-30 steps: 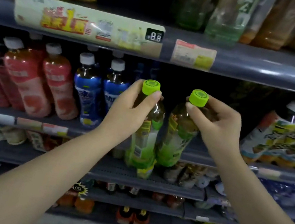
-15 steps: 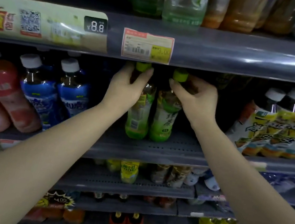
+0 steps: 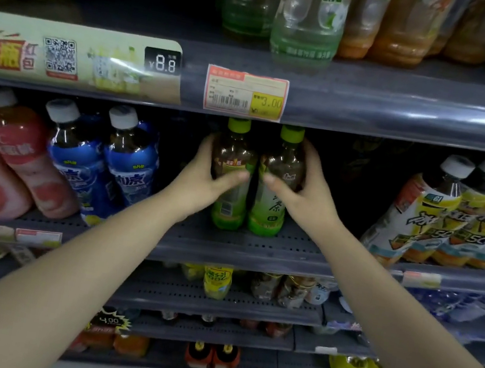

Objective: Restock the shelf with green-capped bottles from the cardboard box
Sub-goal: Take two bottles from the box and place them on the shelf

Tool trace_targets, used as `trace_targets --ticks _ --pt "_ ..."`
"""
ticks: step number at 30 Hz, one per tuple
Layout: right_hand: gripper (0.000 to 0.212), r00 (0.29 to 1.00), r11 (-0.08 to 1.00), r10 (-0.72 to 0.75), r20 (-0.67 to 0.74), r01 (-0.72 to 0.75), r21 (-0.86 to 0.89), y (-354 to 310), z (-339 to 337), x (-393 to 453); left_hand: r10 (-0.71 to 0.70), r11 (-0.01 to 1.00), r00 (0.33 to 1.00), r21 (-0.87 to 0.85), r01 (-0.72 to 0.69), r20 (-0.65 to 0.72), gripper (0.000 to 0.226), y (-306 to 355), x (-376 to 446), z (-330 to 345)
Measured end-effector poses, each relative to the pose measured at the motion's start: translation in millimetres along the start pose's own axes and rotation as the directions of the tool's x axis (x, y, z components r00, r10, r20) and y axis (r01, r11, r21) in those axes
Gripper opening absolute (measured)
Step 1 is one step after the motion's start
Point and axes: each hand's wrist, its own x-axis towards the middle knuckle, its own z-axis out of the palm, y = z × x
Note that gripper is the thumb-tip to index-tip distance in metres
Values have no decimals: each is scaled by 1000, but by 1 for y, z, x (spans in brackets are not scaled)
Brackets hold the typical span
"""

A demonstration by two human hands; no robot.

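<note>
Two green-capped tea bottles stand upright side by side on the grey perforated shelf (image 3: 255, 251). My left hand (image 3: 203, 177) wraps the left green-capped bottle (image 3: 228, 204) around its upper body. My right hand (image 3: 304, 191) grips the right green-capped bottle (image 3: 268, 214) the same way. Both bottle bases rest on the shelf, a little back from its front edge. Their caps sit just under the shelf above. The cardboard box is not in view.
Blue-labelled bottles (image 3: 128, 160) and red ones (image 3: 10, 152) stand to the left, yellow-labelled bottles (image 3: 443, 216) to the right. A dark gap lies behind and right of the green bottles. The upper shelf's price strip (image 3: 244, 93) hangs close above. Lower shelves hold more drinks.
Both hands have slid down from the caps to the bottles' bodies. The bottles have gone from mid-air in front of the shelf to standing on it.
</note>
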Motion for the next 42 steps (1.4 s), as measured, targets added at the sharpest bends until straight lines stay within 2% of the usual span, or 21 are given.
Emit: trace_targets --ticks 2,3,6,11,15,18,21,26,32,42 --pt "104 995 996 88 45 -88 11 15 2 -11 -64 998 997 -7 64 46 104 -21 -14 3" --pt "105 988 991 137 76 -137 -2 23 3 -16 -80 996 994 -32 83 75 103 -30 -19 6" --pt "89 975 984 180 127 -176 -42 43 9 -27 -67 993 995 -87 73 74 89 -48 -23 16" --pt "82 983 983 176 51 -172 -65 53 15 -26 -36 997 999 -71 36 -2 73 -51 -16 18" --pt "81 989 983 141 -50 -146 -116 53 23 -24 41 992 975 123 -15 -218 71 -46 -17 30" --pt "78 987 984 122 -104 -134 -116 54 30 -19 29 995 934 104 9 -355 72 -41 -16 45" --pt "71 989 985 103 -111 -117 -127 57 34 -16 14 997 908 75 19 -420 73 -39 -12 54" --pt "67 984 988 86 -154 -104 -115 62 39 -10 16 994 899 108 35 -437 80 -42 -2 59" --pt "64 985 988 52 -163 -75 -135 68 44 6 -50 998 903 4 57 -427 75 -47 19 60" --pt "63 983 992 57 -172 -76 -105 80 51 41 -65 998 889 -19 63 -454 80 -56 57 61"
